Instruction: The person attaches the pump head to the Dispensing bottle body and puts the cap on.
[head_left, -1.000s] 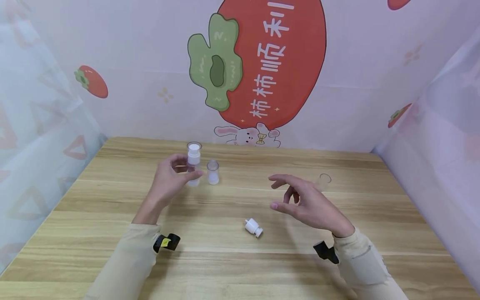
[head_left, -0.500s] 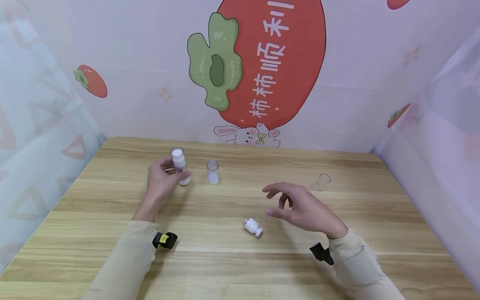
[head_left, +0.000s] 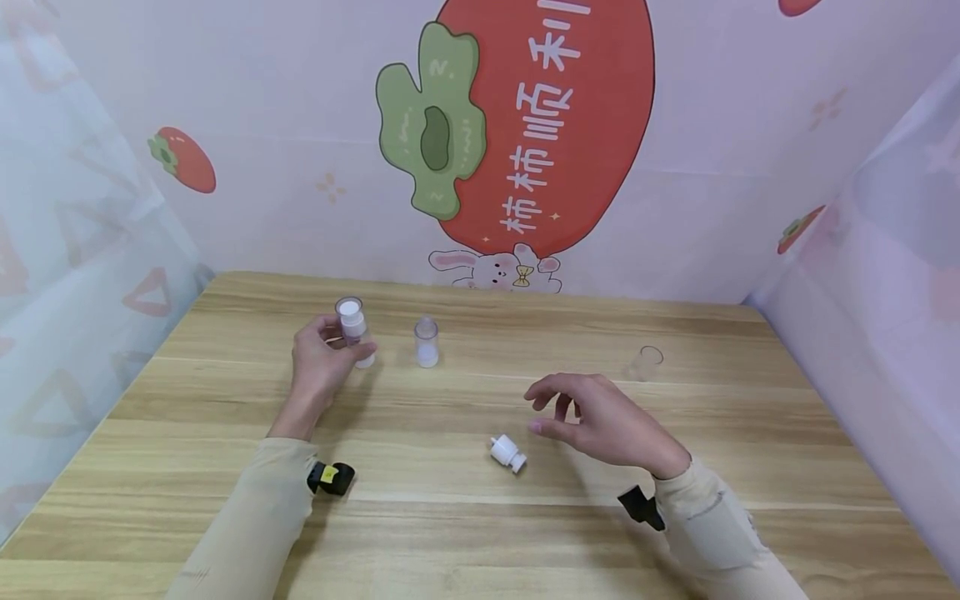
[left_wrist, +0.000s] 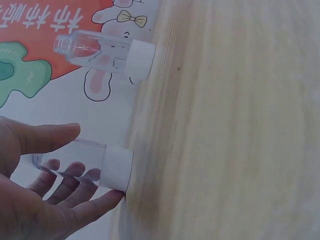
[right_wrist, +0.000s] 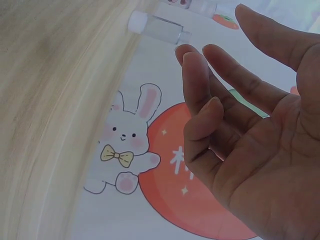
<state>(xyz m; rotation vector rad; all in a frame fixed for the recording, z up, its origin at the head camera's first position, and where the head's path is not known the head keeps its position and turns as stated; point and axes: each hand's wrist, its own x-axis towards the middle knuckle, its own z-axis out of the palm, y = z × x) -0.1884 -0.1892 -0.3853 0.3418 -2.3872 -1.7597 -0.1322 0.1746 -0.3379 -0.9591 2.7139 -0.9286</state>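
Note:
My left hand (head_left: 322, 360) holds a clear pump bottle (head_left: 352, 325) by its sides, thumb in front and fingers behind. Through its clear cap a white pump top shows, and its white base (left_wrist: 117, 168) is down at the tabletop. A second clear bottle (head_left: 427, 345) stands just to its right, narrow neck bare, on a similar white base. My right hand (head_left: 603, 423) hovers over the table with fingers loosely bent and nothing between them. Nearest to it, a loose white pump head (head_left: 508, 454) lies on its side.
A see-through cap (head_left: 647, 363) stands on the wooden table (head_left: 450, 542) beyond my right hand. Behind the table rises a printed backdrop (head_left: 285, 208), with pale side sheets left and right.
My left hand has carried the pump bottle left, away from the second bottle. My right hand has drifted slightly left and toward me. The loose pump head has stayed put.

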